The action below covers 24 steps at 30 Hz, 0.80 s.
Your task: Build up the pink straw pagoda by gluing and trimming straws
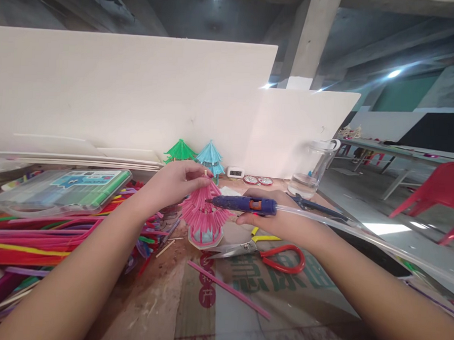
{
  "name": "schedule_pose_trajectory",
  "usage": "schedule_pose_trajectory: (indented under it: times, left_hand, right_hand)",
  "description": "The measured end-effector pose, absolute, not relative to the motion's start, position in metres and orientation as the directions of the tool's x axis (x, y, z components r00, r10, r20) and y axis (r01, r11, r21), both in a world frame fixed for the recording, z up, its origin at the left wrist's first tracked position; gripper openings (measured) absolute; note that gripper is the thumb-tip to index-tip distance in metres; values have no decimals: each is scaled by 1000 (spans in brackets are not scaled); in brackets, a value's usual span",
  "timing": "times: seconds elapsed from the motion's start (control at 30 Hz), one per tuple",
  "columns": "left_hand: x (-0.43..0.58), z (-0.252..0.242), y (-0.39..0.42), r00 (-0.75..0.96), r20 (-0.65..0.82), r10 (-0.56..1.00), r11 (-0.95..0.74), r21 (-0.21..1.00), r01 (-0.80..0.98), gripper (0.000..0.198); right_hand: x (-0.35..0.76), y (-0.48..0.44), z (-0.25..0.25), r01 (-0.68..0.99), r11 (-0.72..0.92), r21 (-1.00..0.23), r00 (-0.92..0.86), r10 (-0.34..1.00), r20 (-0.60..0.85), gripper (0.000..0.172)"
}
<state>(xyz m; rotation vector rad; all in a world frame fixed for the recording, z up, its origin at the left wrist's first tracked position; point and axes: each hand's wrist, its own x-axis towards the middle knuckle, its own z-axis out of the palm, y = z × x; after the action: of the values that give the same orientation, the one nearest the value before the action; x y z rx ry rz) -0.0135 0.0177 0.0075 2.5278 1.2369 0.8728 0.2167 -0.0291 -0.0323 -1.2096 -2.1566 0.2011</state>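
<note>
- One small two-tiered pagoda [203, 220] of pink strips, upright on a pale many-sided base, between both hands.
- Pinched near its peak by the left hand [180, 182], thumb against fingers.
- Wrapped in the right hand [284, 216]: a dark-blue glue gun [235, 204], nozzle at the upper roof; contact impossible to tell.
- Near the base, steel scissors [241, 250] with a red loop handle.
</note>
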Motion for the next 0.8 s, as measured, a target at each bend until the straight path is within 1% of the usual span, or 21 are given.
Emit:
schedule_pose_trajectory:
  times: [0.27,0.43,0.8]
  left_hand:
    - [-14,7,18,473,430,769,-631,390,671,30]
    - [-13,8,17,479,443,758,-641,370,672,28]
    - [-14,9,17,484,439,757,-644,376,666,27]
  right_hand:
    - [218,-29,-35,716,562,-415,-366,808,462,36]
    - [217,-30,-33,726,554,-407,-360,811,460,36]
    - [216,-35,-29,745,536,-398,-383,831,403,37]
